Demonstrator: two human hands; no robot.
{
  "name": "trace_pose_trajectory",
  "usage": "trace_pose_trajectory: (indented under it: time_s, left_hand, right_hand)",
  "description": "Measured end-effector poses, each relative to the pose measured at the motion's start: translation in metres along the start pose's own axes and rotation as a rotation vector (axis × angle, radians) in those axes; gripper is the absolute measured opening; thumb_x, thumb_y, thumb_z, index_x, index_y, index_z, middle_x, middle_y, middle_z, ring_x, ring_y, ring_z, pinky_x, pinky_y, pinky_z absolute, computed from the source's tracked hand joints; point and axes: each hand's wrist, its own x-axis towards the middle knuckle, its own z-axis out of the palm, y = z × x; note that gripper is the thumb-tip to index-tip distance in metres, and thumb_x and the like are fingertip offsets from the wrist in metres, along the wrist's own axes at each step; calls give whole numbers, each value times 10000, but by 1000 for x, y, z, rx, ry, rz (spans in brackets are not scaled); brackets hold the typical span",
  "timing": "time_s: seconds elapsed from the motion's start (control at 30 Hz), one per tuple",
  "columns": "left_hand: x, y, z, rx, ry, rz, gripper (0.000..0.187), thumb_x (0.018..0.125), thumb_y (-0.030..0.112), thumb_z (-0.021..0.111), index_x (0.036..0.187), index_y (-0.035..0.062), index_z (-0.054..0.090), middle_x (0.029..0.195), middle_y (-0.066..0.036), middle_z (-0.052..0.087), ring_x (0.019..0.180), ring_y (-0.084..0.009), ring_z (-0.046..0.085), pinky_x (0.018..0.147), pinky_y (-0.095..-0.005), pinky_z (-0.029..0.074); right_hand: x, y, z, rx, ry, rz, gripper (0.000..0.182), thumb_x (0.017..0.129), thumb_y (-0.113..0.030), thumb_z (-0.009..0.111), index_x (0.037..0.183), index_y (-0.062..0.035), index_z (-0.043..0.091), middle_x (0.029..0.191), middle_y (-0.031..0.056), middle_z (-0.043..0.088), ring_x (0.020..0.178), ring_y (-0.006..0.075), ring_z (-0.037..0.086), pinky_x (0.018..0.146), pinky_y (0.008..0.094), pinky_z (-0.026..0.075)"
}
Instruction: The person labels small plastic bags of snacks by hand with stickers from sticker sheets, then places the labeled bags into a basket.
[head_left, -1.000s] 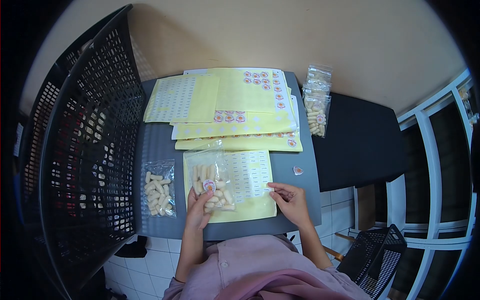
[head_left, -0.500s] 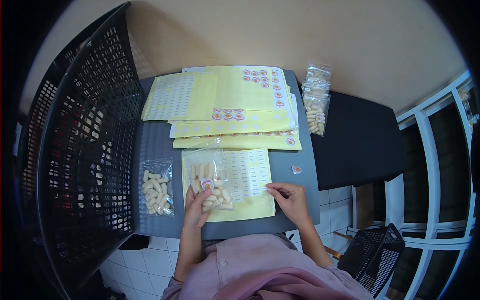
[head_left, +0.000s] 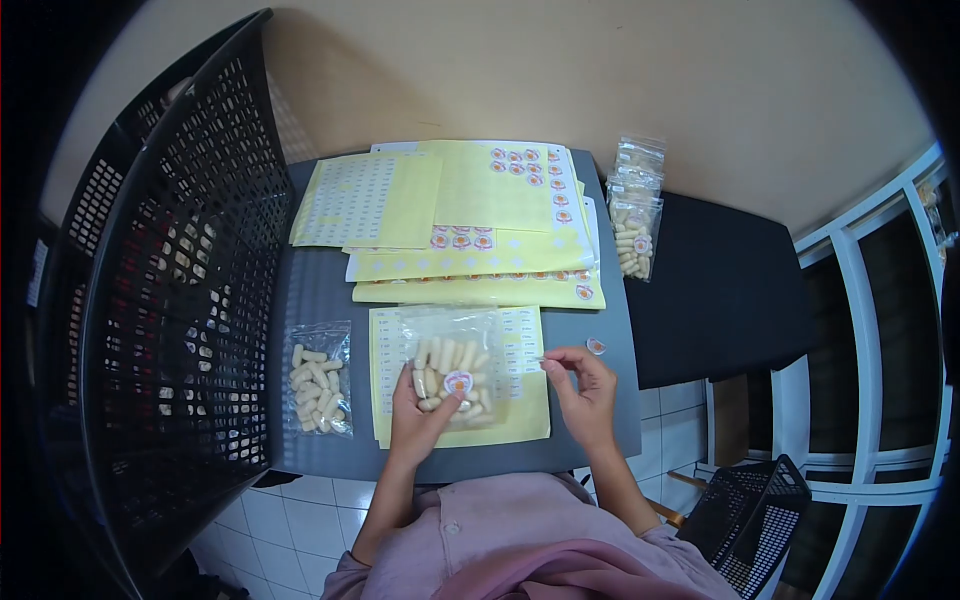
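My left hand [head_left: 418,428] grips a clear zip bag [head_left: 455,322] of pale, finger-shaped pieces, with its thumb near a round orange-and-white sticker [head_left: 459,384] on the front. The bag is held over a yellow-backed sheet of small printed labels [head_left: 525,415] and covers much of it. To the right of the bag, my right hand [head_left: 585,395] pinches a tiny whitish label [head_left: 541,361] between thumb and fingertip. One loose round sticker [head_left: 596,346] lies on the grey table just beyond that hand.
Another filled bag [head_left: 320,380] lies at left beside a tall black basket [head_left: 190,250]. Yellow sticker sheets [head_left: 400,262] are stacked at the back. Several filled bags [head_left: 635,225] overlap at the back right, by a black surface [head_left: 710,290]. A smaller black basket [head_left: 745,520] stands lower right.
My left hand has brought the bag to the right, over the label sheet. The right hand has lifted off the sheet's right edge with the small label in its fingertips.
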Motion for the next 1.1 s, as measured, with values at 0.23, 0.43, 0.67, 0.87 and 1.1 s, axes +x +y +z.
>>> trace_pose_trajectory:
  time_s: [0.23, 0.43, 0.67, 0.87, 1.1]
  left_hand:
    - [-12, 40, 25, -46, -137, 97, 618, 678, -59, 624, 1189, 13, 284, 1092, -112, 444, 1015, -158, 473, 834, -268, 424]
    - [-17, 54, 34, -4, -185, 305, 769, 643, -51, 660, 1261, 16, 206, 1171, -151, 387, 1083, -213, 440, 883, -295, 391]
    - [-13, 51, 34, 133, -103, 435, 771, 656, -25, 653, 1275, 5, 194, 1140, -173, 435, 1052, -231, 475, 854, -307, 408]
    - [-11, 56, 33, 341, -76, 546, 767, 660, -19, 643, 1281, 7, 192, 1082, -197, 488, 994, -263, 524, 813, -322, 433]
    - [-10, 57, 32, 384, -54, 585, 777, 662, -2, 654, 1284, 0, 188, 1097, -213, 482, 1007, -293, 518, 823, -342, 432]
  right_hand:
    - [18, -52, 33, 175, -190, -207, 115, 694, 56, 593, 806, 36, 610, 777, 107, 613, 721, 138, 581, 654, 233, 449]
    - [23, -66, 52, 81, -175, -264, 148, 678, 8, 618, 826, 19, 614, 729, 106, 623, 644, 137, 596, 600, 234, 464]
    - [21, -74, 61, 55, -145, -243, 307, 692, -14, 603, 994, -12, 548, 699, 83, 629, 647, 132, 610, 603, 240, 467]
    - [24, -78, 62, 15, -151, -212, 321, 690, -30, 609, 1004, -14, 546, 692, 83, 632, 638, 132, 612, 605, 238, 466]
    - [24, -80, 65, 83, -130, -130, 342, 676, -10, 652, 996, 29, 537, 681, 71, 632, 655, 78, 577, 664, 215, 436]
